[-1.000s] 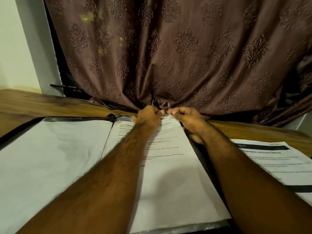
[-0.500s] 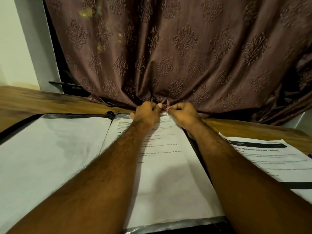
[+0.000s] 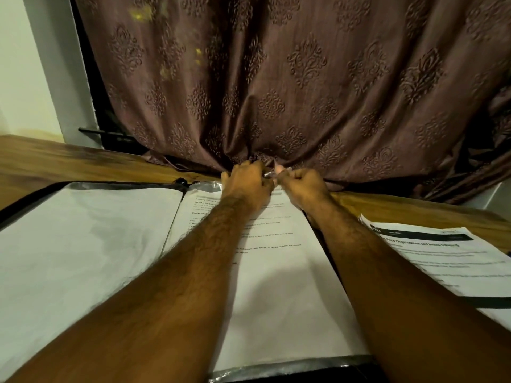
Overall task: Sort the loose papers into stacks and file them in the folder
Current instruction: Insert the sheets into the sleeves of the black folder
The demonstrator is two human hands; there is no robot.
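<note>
Folder open on table, sheets already in both sleeves; left hand and right hand pinching right sleeve's top edge; loose papers at right unfiled

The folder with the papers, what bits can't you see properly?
- Head view: the left hand and right hand cover the top edge of the plastic sleeve.
- The forearms hide part of the printed page.
- The loose paper is cut off by the right edge; its text is blurred.
</note>
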